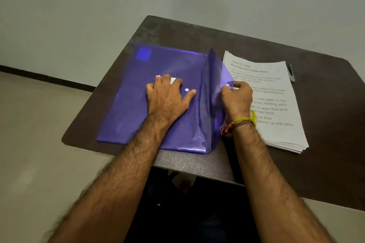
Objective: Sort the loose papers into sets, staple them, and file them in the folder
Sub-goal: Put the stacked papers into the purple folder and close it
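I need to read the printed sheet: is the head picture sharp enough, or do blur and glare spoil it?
Head view: the heading on the white paper stack is readable, its small print smeared; glare streaks the translucent purple plastic folder; the forearms blur toward the lower edge; the dark table edges bow from the wide lens.

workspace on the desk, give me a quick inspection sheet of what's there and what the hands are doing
surface: dark table, grey floor around it
job's things: purple folder flat, its flap raised; paper stack to its right; stapler beyond the stack
clutter: nothing seen
grips: left hand presses flat on the folder; right hand pinches the flap near its snap
cables: nothing seen
surroundings: plain wall, dark skirting strip
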